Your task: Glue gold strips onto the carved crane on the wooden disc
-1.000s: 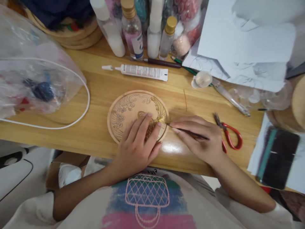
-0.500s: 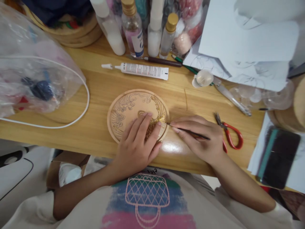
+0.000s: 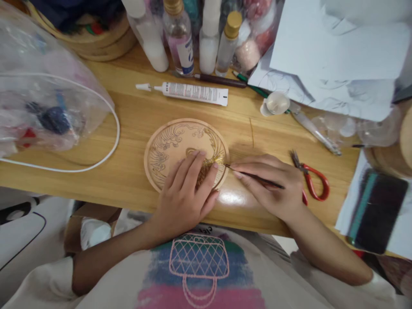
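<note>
A round wooden plaque with a raised rim lies on the table, its face drawn with dark wave lines and partly worked in gold lines at the right. My left hand rests flat over its lower middle, fingers stretched out, hiding part of the design. In my right hand is a thin dark tool, pinched like a pen, its tip at the plaque's right rim beside the gold lines. Whether the tip is a brush or a point is too small to tell. Red-handled pliers lie just right of this hand.
Beyond the plaque lie a white glue tube and a dark-handled tool, before several bottles. A short gold wire rests nearby. Plastic bag and white cable are left; papers and a phone are right.
My hands, the plaque and the tool keep almost the same places. The whole view has shifted very slightly.
</note>
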`<control>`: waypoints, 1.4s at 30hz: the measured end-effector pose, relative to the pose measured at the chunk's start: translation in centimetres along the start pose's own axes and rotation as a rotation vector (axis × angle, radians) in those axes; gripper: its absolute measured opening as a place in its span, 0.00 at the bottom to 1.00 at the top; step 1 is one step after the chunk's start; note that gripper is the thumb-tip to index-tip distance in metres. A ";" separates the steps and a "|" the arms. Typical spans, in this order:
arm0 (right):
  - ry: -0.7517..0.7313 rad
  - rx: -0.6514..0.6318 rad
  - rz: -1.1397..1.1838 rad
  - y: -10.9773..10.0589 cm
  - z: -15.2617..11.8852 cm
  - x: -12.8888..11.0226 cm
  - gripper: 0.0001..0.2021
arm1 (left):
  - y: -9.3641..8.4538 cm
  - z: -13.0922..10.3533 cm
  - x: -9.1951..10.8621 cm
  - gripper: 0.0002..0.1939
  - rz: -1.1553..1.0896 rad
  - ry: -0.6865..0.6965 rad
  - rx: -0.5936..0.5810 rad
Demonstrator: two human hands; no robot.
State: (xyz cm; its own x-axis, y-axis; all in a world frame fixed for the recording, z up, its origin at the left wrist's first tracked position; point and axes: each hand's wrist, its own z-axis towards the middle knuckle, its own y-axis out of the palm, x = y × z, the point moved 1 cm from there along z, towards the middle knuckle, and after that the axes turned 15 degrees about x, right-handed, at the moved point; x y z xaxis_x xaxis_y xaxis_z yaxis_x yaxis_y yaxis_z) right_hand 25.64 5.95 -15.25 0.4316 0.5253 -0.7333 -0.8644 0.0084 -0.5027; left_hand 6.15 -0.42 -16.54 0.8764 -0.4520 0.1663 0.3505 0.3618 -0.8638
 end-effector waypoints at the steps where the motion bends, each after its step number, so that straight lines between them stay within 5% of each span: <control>1: 0.001 0.000 0.004 0.0 0.0 0.0 0.08 | 0.0 0.0 0.0 0.23 -0.002 0.000 0.001; 42: 0.026 -0.002 0.011 0.1 0.0 0.0 0.09 | 0.0 0.0 0.0 0.22 -0.019 -0.003 0.003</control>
State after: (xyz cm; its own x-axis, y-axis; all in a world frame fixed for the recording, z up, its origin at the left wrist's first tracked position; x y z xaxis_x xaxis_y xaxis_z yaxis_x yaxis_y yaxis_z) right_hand 25.54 5.97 -15.27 0.4284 0.5031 -0.7506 -0.8688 0.0010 -0.4952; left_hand 6.12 -0.39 -16.58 0.8705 -0.4564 0.1843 0.3683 0.3557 -0.8589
